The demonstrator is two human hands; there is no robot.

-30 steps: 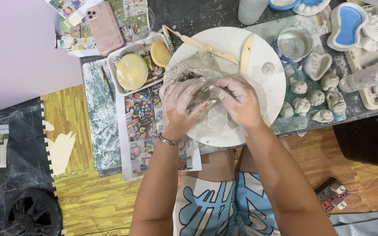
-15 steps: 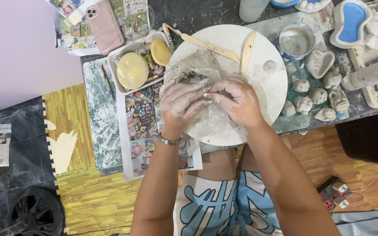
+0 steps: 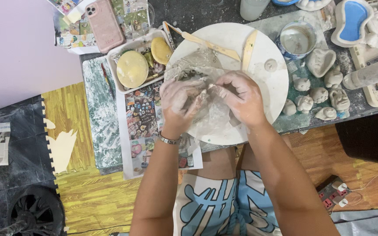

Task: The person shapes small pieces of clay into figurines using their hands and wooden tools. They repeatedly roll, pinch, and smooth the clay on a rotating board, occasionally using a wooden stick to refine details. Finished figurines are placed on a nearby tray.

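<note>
Your left hand (image 3: 181, 101) sits over the left half of the round white board (image 3: 267, 85), fingers curled in and pinching a bit of clear plastic wrap (image 3: 193, 70). Clay dust coats the knuckles; a thin bracelet (image 3: 169, 140) rings the wrist.

Your right hand (image 3: 238, 97) comes in from the other side, fingers bent, thumb and fingertips pressed against the same crumpled plastic. The two hands meet at their fingertips near the board's middle. What lies inside the wrap, between the fingers, you cannot make out.

The plastic wrap spreads under both hands on the board, with its bunched part up and to the left. Two flat wooden sticks (image 3: 249, 44) lie across the board's upper part, forming a narrow angle. A small clay disc (image 3: 271, 65) rests just right of them.

The board sits on the table (image 3: 197, 11). Left of it: a white tray (image 3: 120, 85) with two yellow round sponges (image 3: 132, 68). Above the tray, a pink phone (image 3: 105, 25) lies face down on printed sheets. Right of the board: a small bowl of grey slip (image 3: 297, 39) and a cluster of little grey clay figures (image 3: 321, 94).
</note>
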